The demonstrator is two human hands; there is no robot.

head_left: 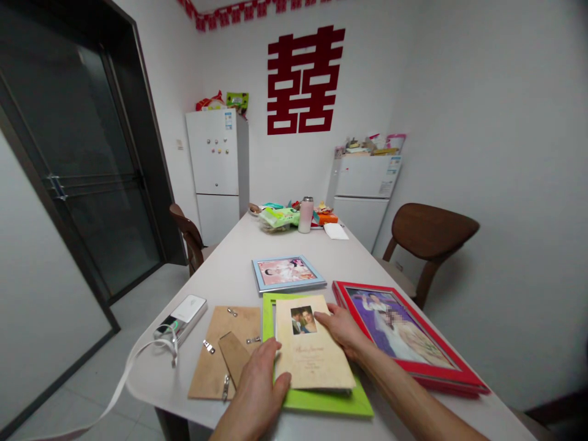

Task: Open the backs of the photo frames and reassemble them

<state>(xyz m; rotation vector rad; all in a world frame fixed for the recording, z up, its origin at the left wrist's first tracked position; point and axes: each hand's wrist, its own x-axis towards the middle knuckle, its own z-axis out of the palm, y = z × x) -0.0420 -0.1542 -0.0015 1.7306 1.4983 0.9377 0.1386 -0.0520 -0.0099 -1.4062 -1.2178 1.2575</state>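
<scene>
A cream photo mat [313, 352] with a small portrait in its window lies on top of a lime green picture frame [321, 401] at the near edge of the white table [229, 275]. My left hand [260, 383] rests on the mat's lower left corner, fingers flat and slightly curled over its edge. On the mat's right edge lies my right hand [342, 327], its fingers stretched out. Left of the green frame lies a brown frame backing board [225, 358] with metal clips and a fold-out stand.
A red frame [408, 337] with a photo lies at right, a light blue frame [287, 272] further back. A white power bank [181, 318] with a strap sits at left. Snacks and a pink bottle [305, 214] crowd the far end. Wooden chairs [427, 236] flank the table; two fridges stand behind.
</scene>
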